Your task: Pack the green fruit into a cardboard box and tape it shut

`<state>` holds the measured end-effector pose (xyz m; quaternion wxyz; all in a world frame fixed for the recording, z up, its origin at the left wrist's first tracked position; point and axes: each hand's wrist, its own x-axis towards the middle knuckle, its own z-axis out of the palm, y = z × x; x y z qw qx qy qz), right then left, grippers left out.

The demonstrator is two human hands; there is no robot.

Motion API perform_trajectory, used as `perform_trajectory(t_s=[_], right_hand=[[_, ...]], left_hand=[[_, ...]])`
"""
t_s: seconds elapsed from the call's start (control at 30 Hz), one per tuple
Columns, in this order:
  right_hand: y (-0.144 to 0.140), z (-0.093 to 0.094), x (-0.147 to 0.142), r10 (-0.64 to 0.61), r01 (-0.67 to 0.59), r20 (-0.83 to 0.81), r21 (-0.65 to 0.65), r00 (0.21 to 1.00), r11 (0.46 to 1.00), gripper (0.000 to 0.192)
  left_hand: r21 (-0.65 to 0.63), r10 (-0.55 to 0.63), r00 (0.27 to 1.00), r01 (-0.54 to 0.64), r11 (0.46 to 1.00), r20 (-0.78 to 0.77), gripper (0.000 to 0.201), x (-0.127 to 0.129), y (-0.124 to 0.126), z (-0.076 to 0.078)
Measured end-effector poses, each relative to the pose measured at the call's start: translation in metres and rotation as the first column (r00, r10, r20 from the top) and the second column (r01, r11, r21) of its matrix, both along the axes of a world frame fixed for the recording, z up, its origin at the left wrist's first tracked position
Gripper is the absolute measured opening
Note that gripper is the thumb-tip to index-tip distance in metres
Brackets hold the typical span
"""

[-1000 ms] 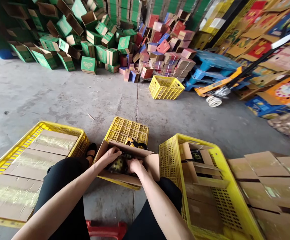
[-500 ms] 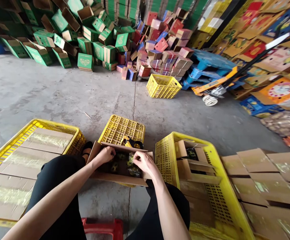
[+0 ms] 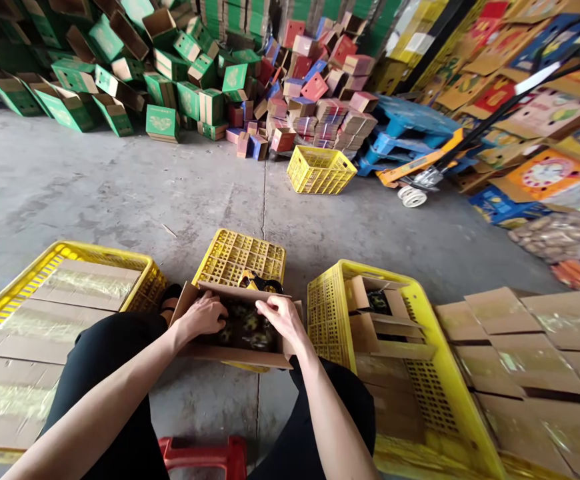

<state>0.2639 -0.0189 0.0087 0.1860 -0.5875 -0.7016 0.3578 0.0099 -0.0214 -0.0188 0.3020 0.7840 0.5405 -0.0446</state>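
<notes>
Beside the box (image 3: 230, 353) (open), crates (image 3: 330, 300) crowd both hands (image 3: 205, 317).

Since a second ago we've shifted both hands in the open cardboard box (image 3: 230, 350). Our right hand (image 3: 283, 319) came up out of the dark fruit (image 3: 246, 328), where it was buried near the front wall, and now rests higher, at the far-right flap, fingers spread. Our left hand (image 3: 204, 315) slid from the far-left flap edge down onto the left side, knuckles curled. Whole view drifted slightly left and down.
</notes>
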Motion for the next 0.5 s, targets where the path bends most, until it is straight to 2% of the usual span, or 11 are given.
perform_trajectory(t_s=[0.07,0.1,0.23,0.3,0.37,0.5], right_hand=[[0.001,-0.006,-0.009,0.095,-0.090,0.076,-0.067,0.993,0.994,0.024],[0.001,-0.010,-0.013,0.159,-0.148,0.137,-0.087,0.978,0.985,0.023],[0.004,-0.021,-0.029,0.379,-0.341,0.303,-0.171,0.874,0.924,0.065],[0.007,-0.026,-0.037,0.427,-0.375,0.315,-0.214,0.848,0.902,0.074],[0.010,-0.029,-0.047,0.456,-0.397,0.330,-0.233,0.827,0.888,0.069],[0.015,-0.034,-0.064,0.473,-0.409,0.352,-0.244,0.808,0.879,0.044]], left_hand=[[-0.006,-0.035,0.999,0.035,0.999,-0.026,0.021,0.003,-0.002,-0.001],[-0.013,-0.048,0.998,0.047,0.999,-0.036,0.020,0.004,-0.003,-0.002],[-0.036,-0.094,0.995,0.093,0.995,-0.014,0.021,0.009,-0.006,-0.010],[-0.051,-0.108,0.994,0.109,0.993,0.017,0.023,0.011,-0.007,-0.015],[-0.073,-0.106,0.994,0.108,0.991,0.035,0.025,0.013,-0.008,-0.021],[-0.096,-0.060,0.996,0.066,0.993,0.069,0.025,0.014,-0.008,-0.032]])
